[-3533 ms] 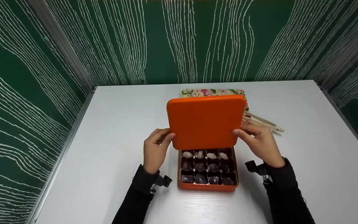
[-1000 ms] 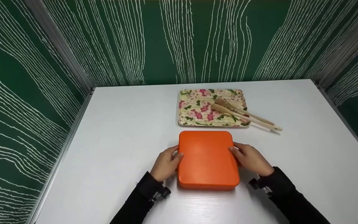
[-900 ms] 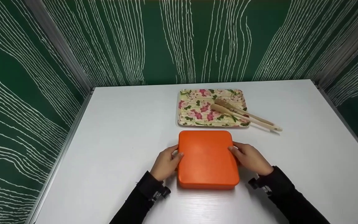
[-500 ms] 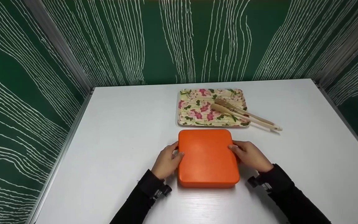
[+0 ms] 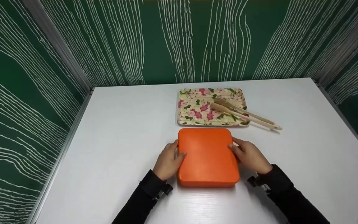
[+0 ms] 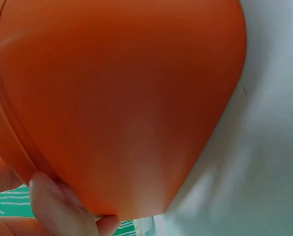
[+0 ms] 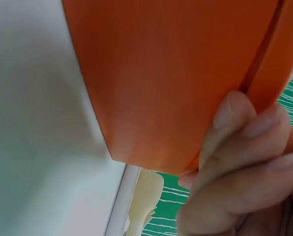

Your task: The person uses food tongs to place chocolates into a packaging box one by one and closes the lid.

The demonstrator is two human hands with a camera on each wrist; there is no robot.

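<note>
An orange chocolate box lies on the white table, with its orange lid on top and its contents hidden. At the lid's left side, my left hand grips it, thumb over the top edge and fingers down the side. My right hand holds the opposite side in much the same way, thumb on the upper edge. Both wrist views show a narrow seam between lid and box. Fingertips of the left hand touch near it; fingers of the right hand lie along it too.
Just behind the box is a floral tray. Two long wooden utensils lie across it, handles sticking out to the right; whether they are joined is unclear. Green walls with white lines enclose the table at the back and sides.
Earlier, both hands held the lid raised and tilted over the box of chocolates. It now lies flat on the box. In the last second the hands shifted only slightly along its sides.
</note>
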